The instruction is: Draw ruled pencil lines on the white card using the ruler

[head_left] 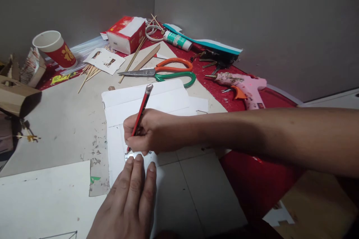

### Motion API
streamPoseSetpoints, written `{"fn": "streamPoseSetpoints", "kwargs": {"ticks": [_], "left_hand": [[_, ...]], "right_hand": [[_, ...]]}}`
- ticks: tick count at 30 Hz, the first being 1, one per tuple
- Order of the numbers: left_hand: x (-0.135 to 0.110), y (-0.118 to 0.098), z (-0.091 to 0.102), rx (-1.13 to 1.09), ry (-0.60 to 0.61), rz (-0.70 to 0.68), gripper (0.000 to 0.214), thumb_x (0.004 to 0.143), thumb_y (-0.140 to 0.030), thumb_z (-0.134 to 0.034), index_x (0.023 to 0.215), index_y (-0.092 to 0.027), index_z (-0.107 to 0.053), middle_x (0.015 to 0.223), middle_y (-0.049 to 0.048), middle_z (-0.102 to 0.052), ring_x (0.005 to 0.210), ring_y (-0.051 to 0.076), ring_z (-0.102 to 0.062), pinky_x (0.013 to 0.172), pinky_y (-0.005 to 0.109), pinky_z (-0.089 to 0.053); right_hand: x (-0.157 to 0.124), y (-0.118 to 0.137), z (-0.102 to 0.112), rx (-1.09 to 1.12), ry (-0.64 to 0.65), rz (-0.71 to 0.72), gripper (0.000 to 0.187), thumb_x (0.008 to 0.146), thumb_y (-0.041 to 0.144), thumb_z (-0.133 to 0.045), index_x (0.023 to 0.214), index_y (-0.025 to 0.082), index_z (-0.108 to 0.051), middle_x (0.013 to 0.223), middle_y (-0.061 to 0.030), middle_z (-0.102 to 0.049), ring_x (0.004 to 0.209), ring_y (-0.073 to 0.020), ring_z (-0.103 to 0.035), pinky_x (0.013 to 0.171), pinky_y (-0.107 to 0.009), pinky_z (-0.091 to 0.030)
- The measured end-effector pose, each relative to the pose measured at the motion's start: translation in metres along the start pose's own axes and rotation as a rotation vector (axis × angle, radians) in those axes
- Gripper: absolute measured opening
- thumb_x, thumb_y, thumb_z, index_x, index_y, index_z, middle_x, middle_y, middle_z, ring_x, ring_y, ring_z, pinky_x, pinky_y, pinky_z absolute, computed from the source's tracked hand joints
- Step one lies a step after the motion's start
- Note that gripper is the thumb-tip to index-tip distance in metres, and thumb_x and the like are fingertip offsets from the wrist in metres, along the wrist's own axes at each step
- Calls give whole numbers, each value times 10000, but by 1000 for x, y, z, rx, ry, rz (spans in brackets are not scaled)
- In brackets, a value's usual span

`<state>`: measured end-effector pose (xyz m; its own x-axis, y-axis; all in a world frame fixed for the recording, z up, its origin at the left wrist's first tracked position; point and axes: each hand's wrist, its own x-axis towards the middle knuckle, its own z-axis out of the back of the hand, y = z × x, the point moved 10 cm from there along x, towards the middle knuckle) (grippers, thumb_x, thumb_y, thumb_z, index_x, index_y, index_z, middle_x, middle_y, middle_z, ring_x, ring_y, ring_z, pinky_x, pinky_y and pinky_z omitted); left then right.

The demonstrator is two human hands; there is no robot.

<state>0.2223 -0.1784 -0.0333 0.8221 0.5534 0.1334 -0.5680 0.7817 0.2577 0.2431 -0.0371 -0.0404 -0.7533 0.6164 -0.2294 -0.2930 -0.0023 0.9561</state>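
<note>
My right hand (151, 129) grips a red-and-black pencil (141, 110), its tip down near a shiny, ruler-like strip (133, 154). Flat on that strip and the sheet below lies my left hand (130, 196), fingers stretched out and side by side. Under both hands is white paper or card (146, 99) with pencil lines drawn across it. Most of the strip is hidden beneath my left fingers. Just beyond the sheet rest scissors (157, 73) with one orange and one green handle.
A pink glue gun (244, 86) lies at the right on the red table cover (238, 183). Toward the back stand a paper cup (57, 50), a tissue pack (126, 35) and a green-and-white tube (178, 40). Wooden sticks (91, 74) and cut cardboard (18, 95) lie left.
</note>
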Motion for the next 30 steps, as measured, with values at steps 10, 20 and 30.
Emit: {"fn": "streamPoseSetpoints", "kwargs": {"ticks": [10, 20, 30], "left_hand": [[1, -1, 2, 11, 5, 7, 972, 832, -749, -494, 1399, 39, -447, 1349, 328, -577, 1217, 423, -589, 990, 440, -418], [4, 1, -1, 11, 47, 5, 907, 859, -715, -458, 1380, 27, -453, 1360, 323, -571, 1226, 415, -598, 1031, 448, -371], [3, 1, -1, 20, 34, 18, 952, 843, -783, -418, 1373, 6, -464, 1367, 313, -573, 1203, 407, -610, 1011, 460, -367]], "right_hand": [[-3, -3, 1, 15, 29, -9, 72, 691, 122, -524, 681, 192, -510, 581, 38, -570, 542, -90, -508, 469, -184, -394], [-7, -1, 5, -37, 21, -13, 65, 693, 133, -532, 676, 190, -507, 579, 48, -551, 536, -83, -487, 460, -174, -374], [-10, 5, 11, -126, -18, 39, 114, 689, 106, -551, 648, 189, -484, 592, 56, -501, 570, -82, -431, 500, -192, -354]]}}
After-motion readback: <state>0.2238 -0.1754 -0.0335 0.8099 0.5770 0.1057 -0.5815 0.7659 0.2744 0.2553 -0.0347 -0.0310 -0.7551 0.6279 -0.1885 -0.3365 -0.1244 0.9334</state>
